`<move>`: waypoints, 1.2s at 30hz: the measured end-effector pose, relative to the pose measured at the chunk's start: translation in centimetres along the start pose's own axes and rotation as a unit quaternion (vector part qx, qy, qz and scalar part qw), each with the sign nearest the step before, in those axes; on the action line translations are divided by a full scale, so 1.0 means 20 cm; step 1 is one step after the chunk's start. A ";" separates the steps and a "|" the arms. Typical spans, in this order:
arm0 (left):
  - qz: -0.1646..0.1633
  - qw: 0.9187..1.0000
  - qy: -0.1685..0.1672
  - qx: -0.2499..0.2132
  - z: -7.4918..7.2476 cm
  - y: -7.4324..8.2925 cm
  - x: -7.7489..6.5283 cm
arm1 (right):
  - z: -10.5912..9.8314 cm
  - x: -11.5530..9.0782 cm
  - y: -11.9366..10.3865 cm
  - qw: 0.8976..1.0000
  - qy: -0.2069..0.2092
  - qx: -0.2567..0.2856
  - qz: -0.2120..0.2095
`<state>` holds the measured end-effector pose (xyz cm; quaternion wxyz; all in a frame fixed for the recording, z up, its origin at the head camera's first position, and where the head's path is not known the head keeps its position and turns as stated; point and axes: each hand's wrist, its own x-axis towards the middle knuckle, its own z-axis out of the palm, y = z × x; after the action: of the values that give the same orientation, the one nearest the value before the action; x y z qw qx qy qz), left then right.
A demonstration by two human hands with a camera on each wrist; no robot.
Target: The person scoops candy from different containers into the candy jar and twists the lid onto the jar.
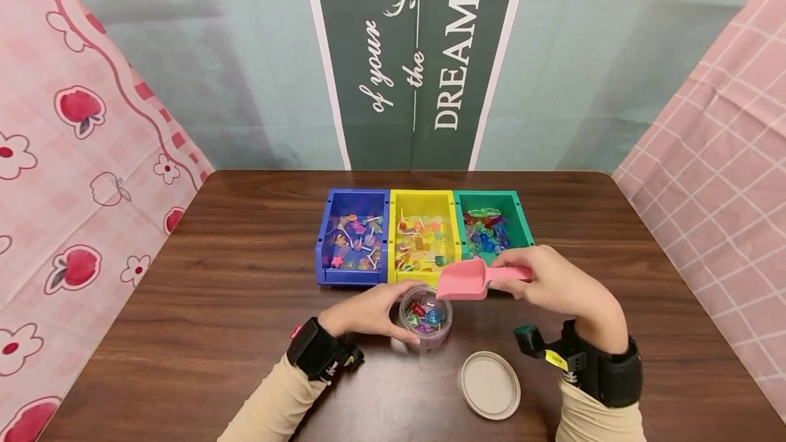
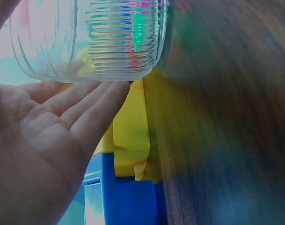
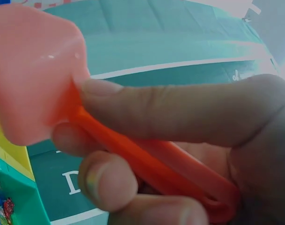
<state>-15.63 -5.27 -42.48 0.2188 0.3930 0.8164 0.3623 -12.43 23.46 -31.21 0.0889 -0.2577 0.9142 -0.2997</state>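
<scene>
A clear ribbed plastic jar (image 1: 426,319) with colourful translucent beads at its bottom stands on the table. My left hand (image 1: 373,312) holds it from the left, thumb on the near side and fingers on the far side; in the left wrist view the fingers (image 2: 93,110) lie along the jar wall (image 2: 116,51). In my right hand (image 1: 549,278) is a pink scoop (image 1: 463,280), gripped by its handle (image 3: 147,164) between thumb and curled fingers. The scoop's front edge is over the jar's right rim. No beads show in the scoop.
Behind the jar stand three joined bins holding small charms: blue (image 1: 353,278), yellow (image 1: 424,200) and green (image 1: 522,220). The right forearm passes beside the green bin. A round pale lid (image 1: 490,385) lies on the wooden table (image 1: 245,264), right of the jar and nearer me.
</scene>
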 end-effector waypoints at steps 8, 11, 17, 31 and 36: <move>0.008 1.000 0.002 -0.004 0.00 0.00 0.00 | -0.03 -0.02 0.03 0.999 0.027 0.009 0.043; 0.005 1.000 0.001 -0.002 0.00 0.00 0.00 | -0.03 -0.03 0.05 0.997 0.047 0.005 0.060; 0.000 1.000 -0.002 -0.001 0.00 0.00 0.00 | -0.05 -0.02 0.09 0.992 0.059 0.002 0.110; 0.011 1.000 0.001 -0.006 0.00 0.00 -0.01 | -0.07 0.02 0.18 0.983 0.031 0.002 0.179; 0.011 1.000 0.000 -0.008 0.00 -0.01 -0.01 | -0.08 0.05 0.19 0.981 0.012 -0.005 0.193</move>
<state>-15.57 -5.44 -42.56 0.2174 0.4005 0.8091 0.3712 -15.38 26.33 -32.14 0.1334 -0.0730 0.9493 -0.2752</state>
